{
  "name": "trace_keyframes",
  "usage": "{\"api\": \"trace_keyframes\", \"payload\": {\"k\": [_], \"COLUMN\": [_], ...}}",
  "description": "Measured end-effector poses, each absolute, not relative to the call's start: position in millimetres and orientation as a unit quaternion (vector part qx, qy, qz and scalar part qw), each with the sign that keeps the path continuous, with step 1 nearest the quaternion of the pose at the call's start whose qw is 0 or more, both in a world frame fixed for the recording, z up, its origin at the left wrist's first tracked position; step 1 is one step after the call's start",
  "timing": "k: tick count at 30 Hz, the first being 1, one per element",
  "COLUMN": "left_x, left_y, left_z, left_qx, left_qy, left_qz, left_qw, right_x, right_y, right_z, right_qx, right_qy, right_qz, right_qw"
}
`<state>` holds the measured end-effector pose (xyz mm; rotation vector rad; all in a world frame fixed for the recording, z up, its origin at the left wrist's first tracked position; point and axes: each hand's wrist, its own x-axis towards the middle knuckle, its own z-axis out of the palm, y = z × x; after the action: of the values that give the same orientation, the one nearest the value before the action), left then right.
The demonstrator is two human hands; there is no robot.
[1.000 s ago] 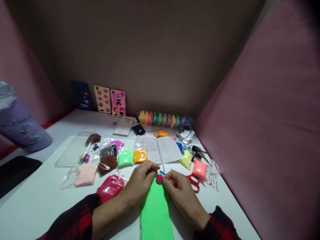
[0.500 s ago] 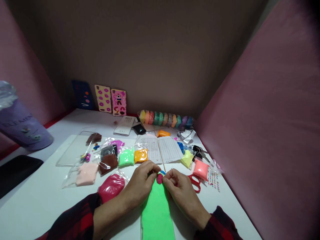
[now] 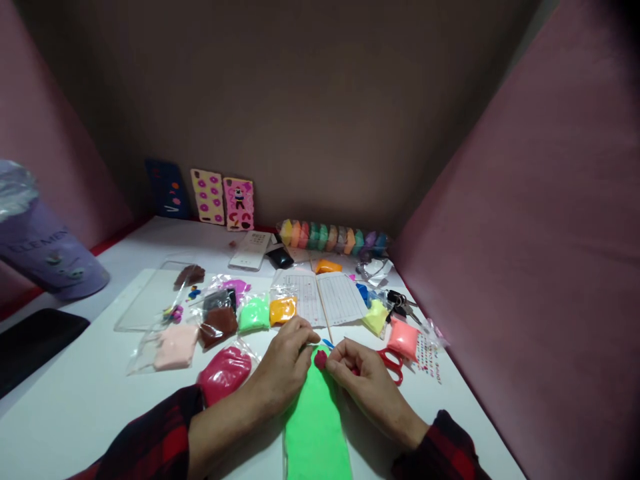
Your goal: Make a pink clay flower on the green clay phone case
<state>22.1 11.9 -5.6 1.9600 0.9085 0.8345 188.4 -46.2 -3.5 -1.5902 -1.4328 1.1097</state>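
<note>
A bright green clay-covered case (image 3: 317,427) lies lengthwise in front of me, its near end cut off by the frame. My left hand (image 3: 283,360) is closed at its far left edge, fingers curled and pressed together. On the far end of the green clay sits a small dark pink clay piece (image 3: 321,359). Thumb and forefinger of my right hand (image 3: 363,380) pinch at the right side of this piece. A small blue piece (image 3: 328,344) shows just beyond the case, between the hands. The fingertips partly hide the far edge.
Bagged clay lies left: dark pink (image 3: 225,373), pale pink (image 3: 176,347), brown (image 3: 219,325), green (image 3: 254,313). Red scissors (image 3: 393,367) and coral clay (image 3: 404,339) lie right. An open notebook (image 3: 343,298) lies ahead; decorated cases (image 3: 207,196) lean behind. A purple cup (image 3: 50,250) stands left.
The right fingertips have shifted slightly at the dark pink piece, which looks a little more rumpled. More of the blue piece shows beyond the case. The left hand stays nearly in place.
</note>
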Motion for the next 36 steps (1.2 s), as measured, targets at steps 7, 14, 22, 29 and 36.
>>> {"api": "trace_keyframes", "payload": {"k": [7, 14, 22, 29, 36], "left_x": [22.0, 21.5, 21.2, 22.1, 21.9], "left_y": [11.5, 11.1, 10.6, 10.3, 9.4], "left_z": [-4.3, -3.1, -4.0, -0.5, 1.6], "left_qx": [0.781, 0.791, 0.790, 0.786, 0.791], "left_qy": [0.353, 0.350, 0.351, 0.344, 0.346], "left_qz": [0.325, 0.307, 0.317, 0.310, 0.310], "left_qw": [0.400, 0.397, 0.389, 0.409, 0.398], "right_x": [188.9, 187.8, 188.2, 189.8, 187.7], "right_y": [-44.9, -43.8, -43.8, -42.7, -44.0], "right_z": [6.9, 4.1, 9.3, 1.3, 0.9], "right_qx": [-0.593, -0.617, -0.585, -0.606, -0.643], "right_qy": [-0.536, -0.550, -0.553, -0.558, -0.583], "right_qz": [0.481, 0.425, 0.477, 0.434, 0.361], "right_qw": [0.360, 0.369, 0.352, 0.365, 0.341]}}
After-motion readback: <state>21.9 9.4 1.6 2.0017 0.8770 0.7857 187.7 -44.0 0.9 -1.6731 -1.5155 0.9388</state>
